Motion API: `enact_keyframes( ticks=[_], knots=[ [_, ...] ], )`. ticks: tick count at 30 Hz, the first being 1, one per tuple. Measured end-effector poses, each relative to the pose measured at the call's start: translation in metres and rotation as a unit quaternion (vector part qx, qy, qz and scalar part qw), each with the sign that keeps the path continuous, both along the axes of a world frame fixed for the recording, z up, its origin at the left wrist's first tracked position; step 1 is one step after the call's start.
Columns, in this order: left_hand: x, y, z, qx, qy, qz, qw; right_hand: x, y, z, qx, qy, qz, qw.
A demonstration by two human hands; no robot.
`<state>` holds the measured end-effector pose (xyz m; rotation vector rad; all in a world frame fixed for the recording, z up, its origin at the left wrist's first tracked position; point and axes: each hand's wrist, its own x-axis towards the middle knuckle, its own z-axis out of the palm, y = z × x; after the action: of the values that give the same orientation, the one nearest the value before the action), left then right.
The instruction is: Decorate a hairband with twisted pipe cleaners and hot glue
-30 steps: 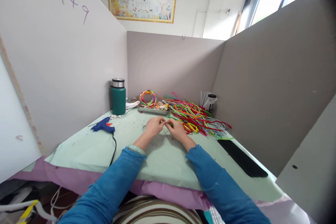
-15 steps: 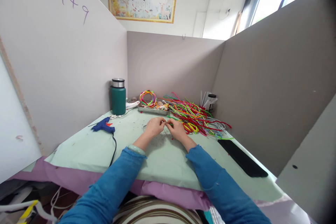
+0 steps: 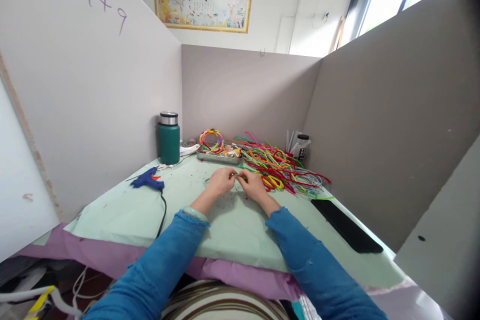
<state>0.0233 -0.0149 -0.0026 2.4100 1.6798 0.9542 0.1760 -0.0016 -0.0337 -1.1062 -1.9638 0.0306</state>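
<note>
My left hand (image 3: 222, 181) and my right hand (image 3: 252, 183) meet low over the middle of the table, fingertips almost touching. Both are closed in a pinch. Between them a short bit of a thin green strand (image 3: 236, 175) shows; the fingers hide most of it. Just beyond my right hand lies a heap of colourful cords (image 3: 277, 160) in red, green, yellow, orange and grey. A shallow metal tray (image 3: 219, 158) with small pieces in it stands behind my hands, and a multicoloured ring of cords (image 3: 211, 141) rests upright on it.
To the left lies a blue glue gun (image 3: 148, 179) with a black cable. A green bottle (image 3: 169, 142) stands behind it. On the right are a flat black slab (image 3: 347, 226) and a black-lidded jar (image 3: 301, 147). Partition walls (image 3: 251, 90) enclose the table on three sides.
My fingertips have shifted very slightly, and more of the green strand shows between them. Everything else stays in place.
</note>
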Motion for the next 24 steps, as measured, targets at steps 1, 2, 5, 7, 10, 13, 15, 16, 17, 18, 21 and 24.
enact_keyframes(
  ticks=[1,2,5,7,10,13,15,16,17,18,21,24],
  knots=[
    [0.0001,-0.0003,0.0002,0.0,0.001,0.0,1.0,0.0,-0.0002,0.0001,-0.001,0.0,0.001,1.0],
    [0.0002,-0.0006,0.0004,-0.001,0.001,0.0,1.0,0.0001,-0.0004,0.0002,-0.002,0.0,0.001,1.0],
    [0.0002,-0.0009,0.0006,-0.004,0.003,0.0,1.0,0.0,-0.0005,0.0003,-0.001,-0.001,0.0,1.0],
    [0.0,-0.0008,0.0006,-0.002,0.004,-0.002,1.0,-0.0002,-0.0003,0.0003,-0.001,-0.002,0.0,1.0],
    [-0.0003,-0.0003,0.0004,0.002,0.007,-0.006,1.0,-0.0006,-0.0001,0.0,-0.003,-0.002,0.0,1.0],
    [-0.0006,0.0003,0.0002,0.002,0.011,-0.004,1.0,-0.001,-0.0004,-0.0001,-0.007,-0.002,-0.001,1.0],
    [-0.0007,0.0006,0.0001,0.002,0.013,-0.002,1.0,-0.0013,-0.0008,0.0,-0.005,-0.002,-0.001,1.0],
    [-0.0008,0.0008,0.0,0.001,0.015,0.0,1.0,-0.0014,-0.0011,0.0001,-0.004,-0.003,0.001,1.0],
    [-0.0009,0.0009,-0.0001,0.001,0.016,0.002,1.0,-0.0015,-0.0014,0.0002,-0.001,-0.004,0.003,1.0],
    [-0.001,0.0011,-0.0002,0.001,0.016,0.004,1.0,-0.0016,-0.0017,0.0003,0.001,-0.005,0.005,1.0],
    [-0.0011,0.001,-0.0002,-0.002,0.014,0.009,1.0,-0.0014,-0.0022,0.0004,0.007,-0.009,0.012,1.0],
    [-0.0008,-0.0002,0.0007,-0.006,0.011,0.008,1.0,-0.001,-0.0021,0.0001,0.012,-0.013,0.011,1.0]
  ],
)
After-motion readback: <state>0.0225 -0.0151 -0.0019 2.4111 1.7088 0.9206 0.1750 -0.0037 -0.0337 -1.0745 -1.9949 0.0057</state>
